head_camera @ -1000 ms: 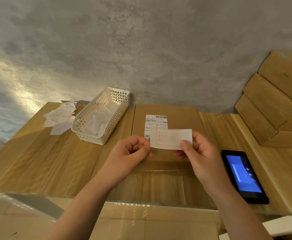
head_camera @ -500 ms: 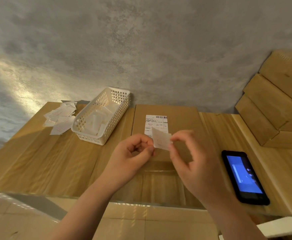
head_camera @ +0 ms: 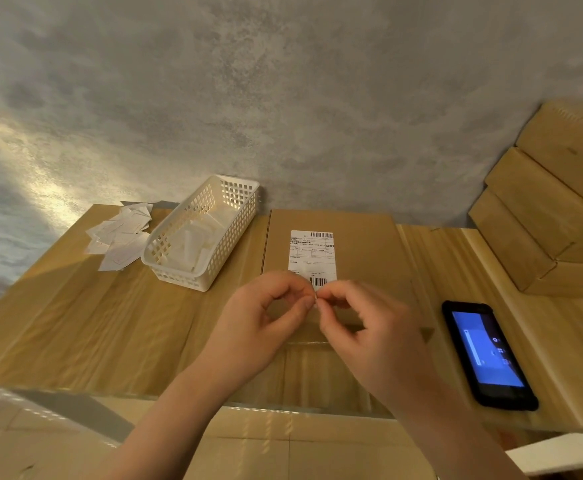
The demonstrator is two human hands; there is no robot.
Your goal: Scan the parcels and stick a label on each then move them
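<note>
Above the cardboard parcel (head_camera: 335,251), both hands (head_camera: 259,327) (head_camera: 376,337) pinch a barely visible label (head_camera: 316,297); peeling clumsily could crease or tear it.

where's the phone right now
In the head view the phone lies screen-up on the table's right side, beside the parcel, below the stacked boxes.

Both bare forearms reached in from the near edge and converged at the middle of the view. The left hand (head_camera: 259,327) curled with thumb and forefinger pinched together, the other fingers arched into a loop. The right hand (head_camera: 369,337) mirrored it, its pinched fingertips (head_camera: 321,301) meeting the left hand's, knuckles raised, palm turned down.
</note>
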